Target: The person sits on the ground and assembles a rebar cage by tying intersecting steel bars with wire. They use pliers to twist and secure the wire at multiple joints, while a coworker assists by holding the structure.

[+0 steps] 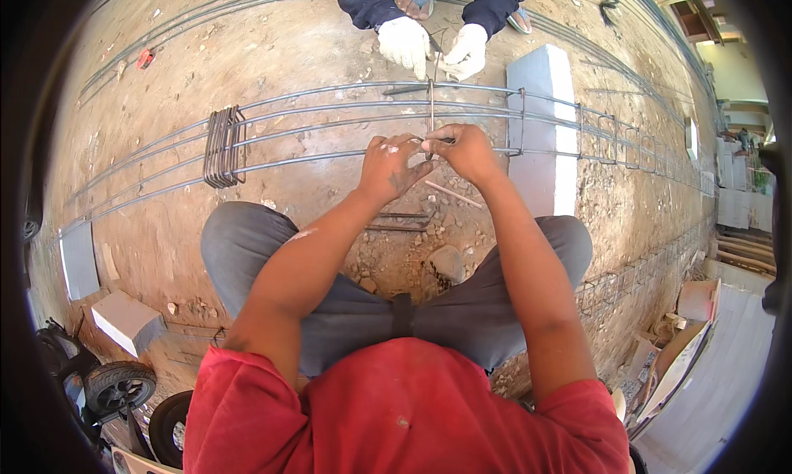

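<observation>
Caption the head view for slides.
Left hand and right hand meet at a stirrup crossing steel bars, opposite a pair of white-gloved hands.

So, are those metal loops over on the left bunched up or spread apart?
Bunched up: the metal loops sit close together, side by side, with the long rods running through them.

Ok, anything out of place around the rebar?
Mildly: a small red object, maybe a tape measure, lies loose on the dirt at upper left, apart from the rebar. Nothing looks clearly damaged.

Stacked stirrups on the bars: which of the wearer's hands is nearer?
Left: the left hand is right of the stirrups; the right hand is farther right.
</observation>
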A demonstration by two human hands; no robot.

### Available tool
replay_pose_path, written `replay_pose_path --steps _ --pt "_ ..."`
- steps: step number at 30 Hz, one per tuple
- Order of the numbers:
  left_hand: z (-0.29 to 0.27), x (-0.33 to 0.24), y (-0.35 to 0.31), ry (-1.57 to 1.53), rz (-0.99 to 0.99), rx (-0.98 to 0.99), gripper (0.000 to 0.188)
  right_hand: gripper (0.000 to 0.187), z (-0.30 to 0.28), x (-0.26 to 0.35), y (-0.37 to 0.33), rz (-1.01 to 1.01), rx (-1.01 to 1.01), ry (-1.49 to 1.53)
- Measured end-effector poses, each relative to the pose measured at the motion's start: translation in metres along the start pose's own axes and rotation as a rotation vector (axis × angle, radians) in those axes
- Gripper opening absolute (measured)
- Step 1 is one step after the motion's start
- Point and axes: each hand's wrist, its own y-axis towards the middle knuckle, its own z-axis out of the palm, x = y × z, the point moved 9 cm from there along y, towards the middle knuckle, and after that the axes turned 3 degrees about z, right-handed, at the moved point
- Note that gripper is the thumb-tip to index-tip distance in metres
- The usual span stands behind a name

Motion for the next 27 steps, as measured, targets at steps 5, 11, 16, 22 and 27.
replay_pose_path --steps 5,11,16,22,27 --pt "0.003 0.015 0.005 -0.093 -0.066 0.19 0.04 0.022 0.012 -0.023 0.003 0.114 0.066 0.215" --pt "0.001 0.032 0.012 -0.282 -0.233 0.289 0.035 0.017 0.009 -0.023 0.002 0.077 0.005 0.12" --pt "0.006 0.039 0.022 -0.418 -0.361 0.374 0.028 0.015 0.01 -0.026 -0.003 0.066 0.011 0.148" --pt "0.017 0.051 0.041 -0.431 -0.35 0.369 0.022 0.014 0.007 -0.023 -0.016 -0.098 -0.076 0.147" --pt "0.024 0.051 0.054 -0.619 -0.352 0.365 0.018 0.014 0.013 -0.02 -0.03 -0.177 -0.192 0.163"
